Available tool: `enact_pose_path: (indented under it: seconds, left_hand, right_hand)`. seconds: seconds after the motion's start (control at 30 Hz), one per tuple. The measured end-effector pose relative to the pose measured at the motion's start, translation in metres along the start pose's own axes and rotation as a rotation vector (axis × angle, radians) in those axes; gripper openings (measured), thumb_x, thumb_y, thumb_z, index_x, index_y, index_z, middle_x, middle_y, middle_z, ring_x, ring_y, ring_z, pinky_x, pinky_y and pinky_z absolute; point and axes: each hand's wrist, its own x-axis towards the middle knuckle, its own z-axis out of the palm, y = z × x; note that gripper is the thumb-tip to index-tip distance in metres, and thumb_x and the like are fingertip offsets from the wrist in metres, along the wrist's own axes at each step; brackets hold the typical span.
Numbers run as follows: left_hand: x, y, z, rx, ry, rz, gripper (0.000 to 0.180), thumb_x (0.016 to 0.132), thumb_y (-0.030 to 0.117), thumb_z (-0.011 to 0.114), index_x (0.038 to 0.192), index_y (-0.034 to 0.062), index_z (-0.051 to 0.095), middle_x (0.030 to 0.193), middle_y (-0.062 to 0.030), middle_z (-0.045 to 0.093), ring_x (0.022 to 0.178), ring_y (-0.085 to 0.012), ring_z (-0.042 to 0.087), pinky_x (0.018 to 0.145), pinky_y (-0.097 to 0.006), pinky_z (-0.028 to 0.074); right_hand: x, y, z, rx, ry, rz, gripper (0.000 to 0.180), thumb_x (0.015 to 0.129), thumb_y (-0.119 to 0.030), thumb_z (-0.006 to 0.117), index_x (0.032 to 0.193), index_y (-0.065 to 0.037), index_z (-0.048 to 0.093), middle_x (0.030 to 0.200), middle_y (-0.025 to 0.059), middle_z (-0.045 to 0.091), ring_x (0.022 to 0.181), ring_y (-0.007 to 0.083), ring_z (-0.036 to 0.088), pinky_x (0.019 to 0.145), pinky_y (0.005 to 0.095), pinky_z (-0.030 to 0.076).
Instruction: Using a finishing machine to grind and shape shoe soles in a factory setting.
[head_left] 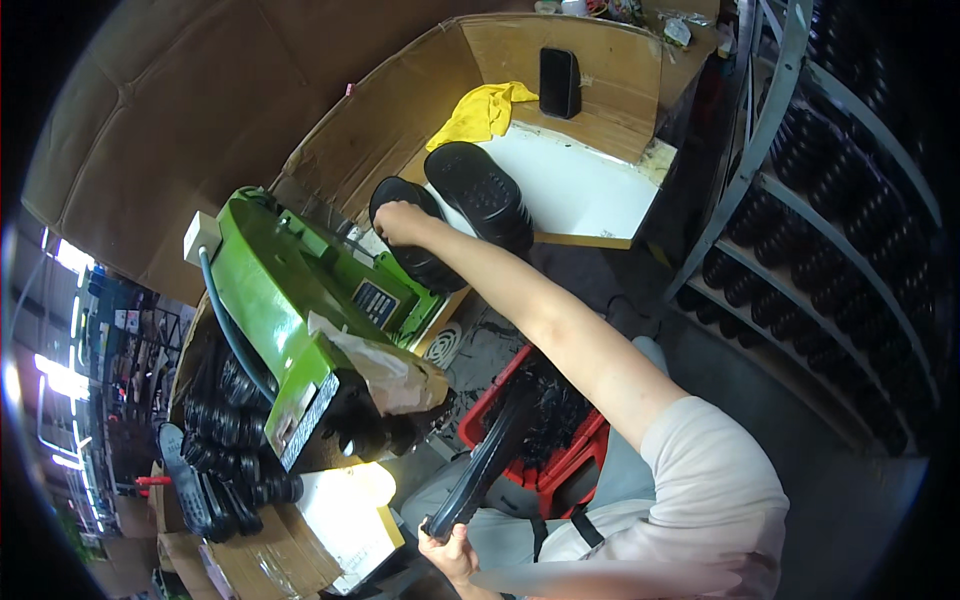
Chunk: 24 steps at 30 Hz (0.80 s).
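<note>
My right hand (402,222), at the end of an outstretched arm, has its fingers curled over a black slide sandal (398,190) beside the green machine. Just right of it stands another black slide sandal (472,185) with small holes in its top, overlapping the white board (575,190). Close to my body, my left hand (450,556) grips one end of a long black slide sandal (490,465), which is seen edge-on and tilted. That sandal crosses over a red crate (555,490) of black trimmings at my knees.
A green machine (265,295) with a cable rises at left. Black footwear (215,430) is heaped beyond it. On the bench are a yellow cloth (483,115) and a phone-like black object (559,83) against a cardboard wall (615,90). Metal racks (775,190) of black footwear stand at right.
</note>
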Motion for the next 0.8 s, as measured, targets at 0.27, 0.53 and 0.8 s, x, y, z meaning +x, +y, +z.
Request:
enact_pose_path:
  seconds: [0.27, 0.53, 0.8]
  left_hand:
    - [0.009, 0.005, 0.009, 0.016, 0.035, -0.051, 0.040, 0.063, 0.000, 0.085, 0.092, 0.0015, 0.057, 0.085, -0.0041, 0.063, 0.076, -0.0140, 0.060, 0.075, -0.026, 0.048]
    - [0.002, -0.002, 0.023, 0.020, -0.012, -0.062, 0.043, 0.064, 0.001, 0.085, 0.097, -0.0002, 0.057, 0.089, -0.0071, 0.065, 0.079, -0.0161, 0.062, 0.078, -0.027, 0.049]
    - [0.029, 0.003, 0.022, -0.099, 0.006, -0.078, 0.050, 0.066, -0.014, 0.063, 0.113, -0.0022, 0.052, 0.101, -0.0060, 0.058, 0.085, -0.0140, 0.059, 0.072, -0.026, 0.049]
  right_hand:
    - [0.001, 0.007, -0.005, -0.028, 0.023, -0.114, 0.014, 0.072, 0.001, 0.062, 0.085, 0.003, 0.068, 0.094, 0.0221, 0.067, 0.093, 0.0393, 0.065, 0.078, 0.0473, 0.054]
    - [-0.023, 0.034, -0.022, 0.273, 0.228, -0.064, 0.005, 0.077, -0.002, 0.056, 0.079, -0.002, 0.061, 0.086, 0.0178, 0.062, 0.089, 0.0376, 0.060, 0.078, 0.0441, 0.048]
    - [-0.244, -0.045, -0.090, 0.616, 0.325, -0.096, 0.017, 0.083, -0.006, 0.066, 0.099, 0.000, 0.063, 0.102, 0.0095, 0.064, 0.098, 0.0186, 0.061, 0.084, 0.0310, 0.048]
